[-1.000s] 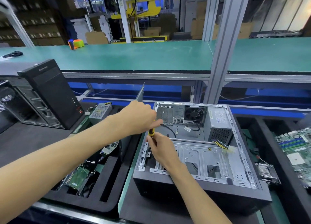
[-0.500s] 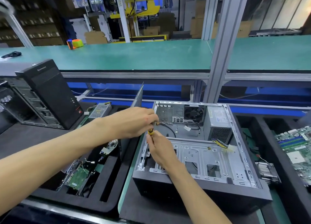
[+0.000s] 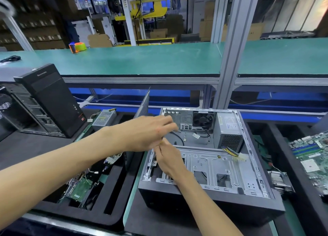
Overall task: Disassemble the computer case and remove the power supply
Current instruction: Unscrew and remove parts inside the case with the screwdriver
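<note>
The open computer case (image 3: 209,203) lies on its side in front of me. Its grey power supply (image 3: 229,129) sits in the far right corner, and a yellow-and-black cable bundle (image 3: 235,155) rests on the drive cage. Both hands meet over the case's left rim. My right hand (image 3: 168,160) grips a screwdriver (image 3: 161,141) from below; only a sliver of its dark and yellow handle shows. My left hand (image 3: 149,133) lies over the handle's top, its blurred fingers stretched out to the right. The tip and the screw are hidden.
A detached side panel (image 3: 144,105) stands upright left of the case. The black foam tray (image 3: 110,216) on the left holds another power supply (image 3: 104,118) and circuit boards. A black tower (image 3: 51,101) stands far left. A motherboard (image 3: 312,156) and a heatsink (image 3: 278,180) lie at right.
My left hand has slid to the right over the screwdriver and its fingers have stretched out from a curled grip. It now covers most of the handle. My right hand has hardly moved.
</note>
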### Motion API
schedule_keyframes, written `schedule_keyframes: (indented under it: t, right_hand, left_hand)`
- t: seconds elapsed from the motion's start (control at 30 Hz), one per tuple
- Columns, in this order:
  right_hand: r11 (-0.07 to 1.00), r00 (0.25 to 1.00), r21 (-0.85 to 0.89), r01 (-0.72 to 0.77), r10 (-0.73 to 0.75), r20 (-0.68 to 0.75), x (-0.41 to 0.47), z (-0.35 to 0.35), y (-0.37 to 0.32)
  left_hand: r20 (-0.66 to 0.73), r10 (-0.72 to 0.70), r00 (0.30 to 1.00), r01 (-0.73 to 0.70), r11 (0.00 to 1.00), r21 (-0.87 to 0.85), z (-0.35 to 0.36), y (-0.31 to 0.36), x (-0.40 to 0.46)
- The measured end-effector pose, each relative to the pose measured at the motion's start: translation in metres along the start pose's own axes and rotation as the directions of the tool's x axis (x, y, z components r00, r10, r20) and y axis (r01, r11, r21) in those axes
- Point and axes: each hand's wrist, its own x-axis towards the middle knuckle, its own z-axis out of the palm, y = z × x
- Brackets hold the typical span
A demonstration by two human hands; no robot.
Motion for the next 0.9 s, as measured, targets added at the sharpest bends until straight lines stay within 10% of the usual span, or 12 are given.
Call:
schedule_keyframes:
  t: [0.23,0.5,0.9]
  right_hand:
    - [0.997,1.000,-0.083,-0.001,0.001,0.000,0.002,0.006,0.000]
    - [0.985,1.000,-0.171,0.006,-0.006,0.001,0.006,0.010,0.000]
    - [0.992,1.000,-0.123,-0.009,0.010,0.013,0.006,0.005,0.001]
  left_hand:
    - [0.009,-0.109,0.994,0.109,0.993,-0.054,-0.003,-0.015,-0.001]
    - [0.007,-0.348,0.938,0.300,0.818,0.491,0.003,-0.009,0.002]
    - [0.070,-0.109,0.992,0.106,0.993,0.041,0.010,-0.008,-0.012]
